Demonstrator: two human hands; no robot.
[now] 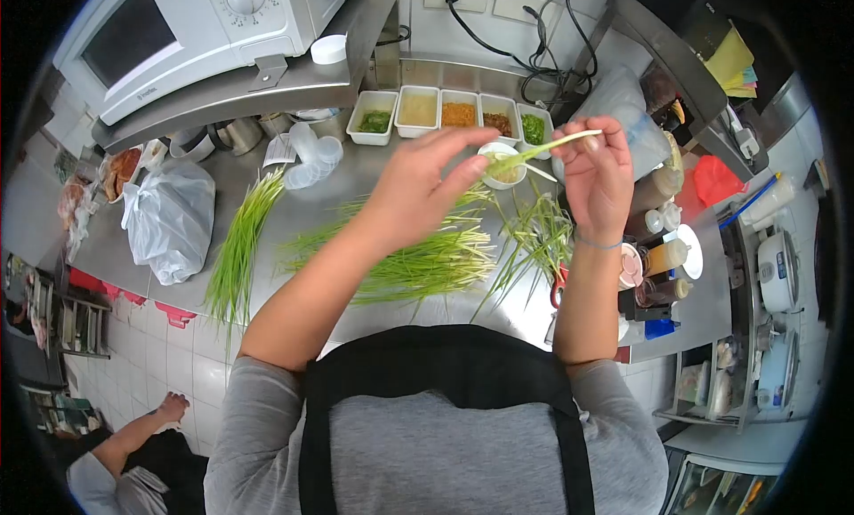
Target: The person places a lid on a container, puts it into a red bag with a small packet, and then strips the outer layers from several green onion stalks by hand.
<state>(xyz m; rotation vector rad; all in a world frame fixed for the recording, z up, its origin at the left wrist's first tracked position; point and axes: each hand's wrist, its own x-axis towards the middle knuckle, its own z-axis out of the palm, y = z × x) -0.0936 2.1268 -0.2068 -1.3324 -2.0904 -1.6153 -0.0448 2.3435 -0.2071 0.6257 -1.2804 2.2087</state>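
A pale-ended green chive stalk point(560, 143) stretches between my hands above the counter. Its white end is pinched in the fingertips of my right hand point(598, 181). My left hand point(427, 188), slightly blurred, closes thumb and fingers around the leafy end. Below lies a wide pile of chives point(427, 257), pale ends pointing right. To its right is a looser heap of chive pieces point(538, 235), with red-handled scissors point(559, 286) beside it. A separate chive bunch point(245, 235) lies on the left. Behind the stalk stands a small white bowl point(500, 179), partly covered by it.
Several white containers point(416, 112) of chopped ingredients line the back. A microwave point(191, 35) sits on the upper left shelf, above a white plastic bag point(169, 217). Sauce bottles point(665, 257) crowd the right side. Another person's hand point(173, 406) shows at lower left.
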